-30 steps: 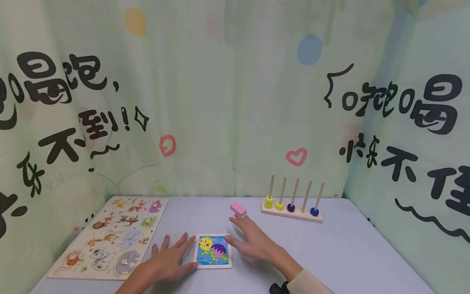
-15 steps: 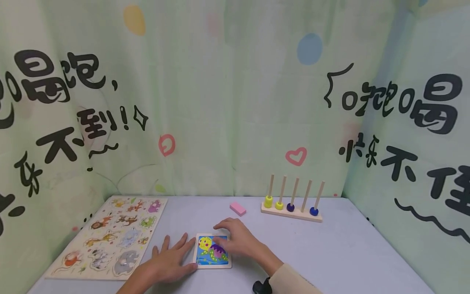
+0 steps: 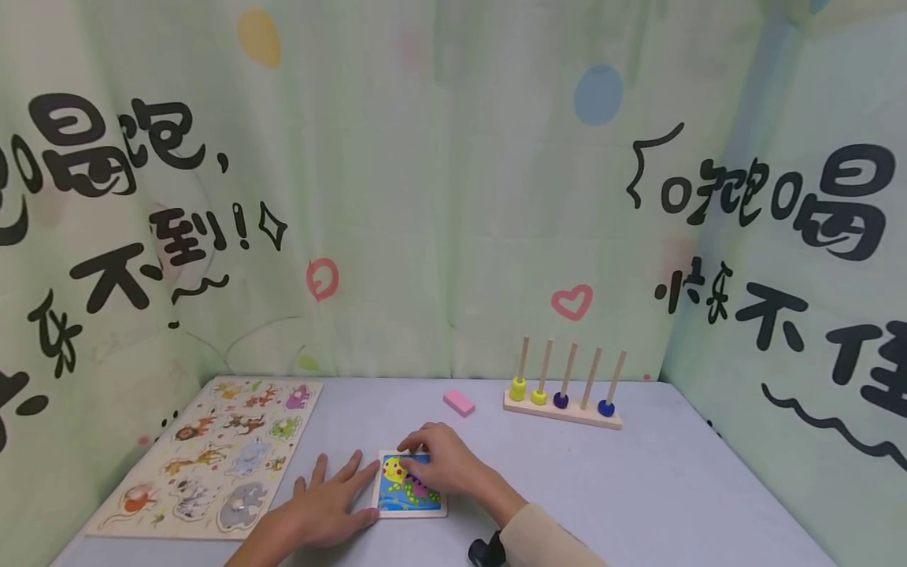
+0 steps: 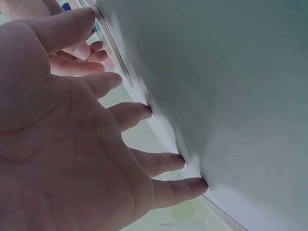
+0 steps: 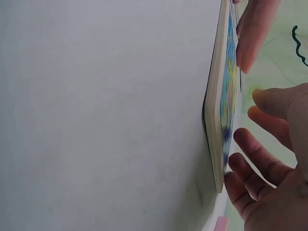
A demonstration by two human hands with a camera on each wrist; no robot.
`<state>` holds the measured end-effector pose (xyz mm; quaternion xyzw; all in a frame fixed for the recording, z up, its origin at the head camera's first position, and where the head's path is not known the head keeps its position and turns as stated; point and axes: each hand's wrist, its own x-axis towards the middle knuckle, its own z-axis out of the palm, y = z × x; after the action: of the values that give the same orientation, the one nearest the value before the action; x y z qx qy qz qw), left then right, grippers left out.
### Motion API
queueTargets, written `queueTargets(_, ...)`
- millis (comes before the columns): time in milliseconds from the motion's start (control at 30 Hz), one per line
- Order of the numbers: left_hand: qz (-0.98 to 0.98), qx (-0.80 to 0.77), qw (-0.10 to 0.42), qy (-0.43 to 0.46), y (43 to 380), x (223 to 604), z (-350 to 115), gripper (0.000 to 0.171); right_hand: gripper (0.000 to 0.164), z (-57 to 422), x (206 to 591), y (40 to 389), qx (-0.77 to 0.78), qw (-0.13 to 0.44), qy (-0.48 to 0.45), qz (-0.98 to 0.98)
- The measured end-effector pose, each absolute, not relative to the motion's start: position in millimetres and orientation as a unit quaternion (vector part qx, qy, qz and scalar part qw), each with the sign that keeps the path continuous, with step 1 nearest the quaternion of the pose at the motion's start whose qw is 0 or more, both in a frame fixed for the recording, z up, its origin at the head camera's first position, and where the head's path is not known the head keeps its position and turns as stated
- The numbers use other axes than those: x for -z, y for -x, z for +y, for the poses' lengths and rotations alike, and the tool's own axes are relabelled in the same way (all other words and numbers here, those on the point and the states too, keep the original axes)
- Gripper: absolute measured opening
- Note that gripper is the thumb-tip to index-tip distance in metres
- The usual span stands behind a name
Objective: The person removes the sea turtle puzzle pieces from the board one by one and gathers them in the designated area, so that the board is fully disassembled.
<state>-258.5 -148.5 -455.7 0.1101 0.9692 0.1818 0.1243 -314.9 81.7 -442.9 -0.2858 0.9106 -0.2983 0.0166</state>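
A small square turtle jigsaw puzzle [image 3: 397, 502] in a pale wooden frame lies flat on the table, with a yellow-headed, purple-shelled turtle on blue. My left hand [image 3: 319, 502] has its fingers spread, fingertips on the table, and the thumb at the frame's left edge. Over the puzzle's upper right part hovers my right hand [image 3: 449, 465], its fingers loosely bent and covering part of the turtle. In the right wrist view, thumb and index finger stand just off the picture [image 5: 229, 96], with nothing between them; the lower fingers are at the frame's edge.
A large wooden animal puzzle board [image 3: 205, 465] lies at the left. A pink block [image 3: 459, 402] sits behind the right hand. At the back right stands a peg counting stand [image 3: 563, 409] with yellow and dark blue beads. Printed curtains [image 3: 453, 197] enclose the table.
My right hand has moved left and slightly toward me, from the puzzle's right side to over its picture, the fingers bending more. The left hand and the puzzle have stayed in place.
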Motion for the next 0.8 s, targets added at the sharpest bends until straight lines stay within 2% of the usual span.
queueTargets(300, 0.970, -0.179, 0.119, -0.113, 261, 459, -151, 0.063, 0.019, 73, 445, 321, 0.295, 0.024, 0.297, 0.908)
queueTargets(567, 0.971, -0.171, 0.128, -0.105, 250, 436, -140, 0.063, 0.017, 64, 447, 327, 0.294, 0.035, 0.293, 0.909)
queueTargets(800, 0.972, -0.165, 0.128, -0.107, 249, 436, -141, 0.064, 0.016, 61, 445, 327, 0.293, 0.051, 0.285, 0.911)
